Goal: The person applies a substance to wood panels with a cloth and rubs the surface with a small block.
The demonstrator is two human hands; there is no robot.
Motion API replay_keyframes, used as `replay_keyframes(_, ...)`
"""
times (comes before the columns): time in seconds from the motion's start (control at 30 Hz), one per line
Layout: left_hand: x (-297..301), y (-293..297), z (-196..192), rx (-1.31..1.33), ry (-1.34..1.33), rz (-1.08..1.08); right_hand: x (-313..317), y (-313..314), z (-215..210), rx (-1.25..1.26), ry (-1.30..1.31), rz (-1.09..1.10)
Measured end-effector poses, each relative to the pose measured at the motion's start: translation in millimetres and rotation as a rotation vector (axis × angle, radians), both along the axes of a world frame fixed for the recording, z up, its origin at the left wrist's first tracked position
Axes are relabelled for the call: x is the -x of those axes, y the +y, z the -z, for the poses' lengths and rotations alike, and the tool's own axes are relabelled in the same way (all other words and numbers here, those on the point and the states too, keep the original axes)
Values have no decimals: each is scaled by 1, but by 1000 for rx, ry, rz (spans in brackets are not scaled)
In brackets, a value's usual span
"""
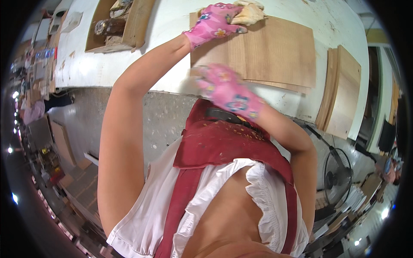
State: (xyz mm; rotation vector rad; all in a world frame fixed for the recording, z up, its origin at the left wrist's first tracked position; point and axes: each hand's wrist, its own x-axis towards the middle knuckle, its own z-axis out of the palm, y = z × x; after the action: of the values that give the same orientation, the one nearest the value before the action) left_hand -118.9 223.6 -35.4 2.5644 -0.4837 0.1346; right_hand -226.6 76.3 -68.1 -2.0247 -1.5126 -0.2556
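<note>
A wood-grain board lies flat on the white worktable, and the edge of another panel shows beneath its near side. At the board's far left part is my left hand, in a pink flowered glove. Its fingers close on a crumpled cream cloth, which rests over the board's far edge. My right hand, gloved alike, is at the board's near left corner, close to my body. Motion smears its fingers, and a pale blur beside them cannot be made out.
An open wooden box with a dark, worn cylindrical thing inside stands at the far left of the white worktable. More panels are stacked at the table's right end. A black fan stands on the floor at right.
</note>
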Motion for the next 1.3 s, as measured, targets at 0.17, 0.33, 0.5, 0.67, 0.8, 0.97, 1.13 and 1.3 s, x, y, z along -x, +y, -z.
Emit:
replay_keyframes(0.17, -8, 12, 29, 90, -60, -24, 3, 41, 9, 58, 2, -97)
replay_keyframes(0.33, -4, 12, 29, 122, -20, -57, -7, -48, 5, 8, -48, 87)
replay_keyframes(0.5, -4, 13, 33, 175, 86, -69, -13, -192, -8, -177, 1166, 590)
replay_keyframes(0.67, -5, 7, 24, 233, 200, -91, -28, -289, -24, -419, 969, 1055)
replay_keyframes(0.8, -7, 18, 38, 153, 93, -68, -42, -298, -13, -140, 206, 895)
replay_keyframes(0.97, -13, 18, 50, 203, 45, 20, -73, -192, -2, -946, 949, 841)
replay_keyframes(1.13, -26, -46, 43, 37, -100, 106, -78, -155, -3, -1257, 746, 941)
replay_keyframes(1.3, -56, -139, 36, -57, -364, 347, -77, -153, -1, -1443, 634, 969)
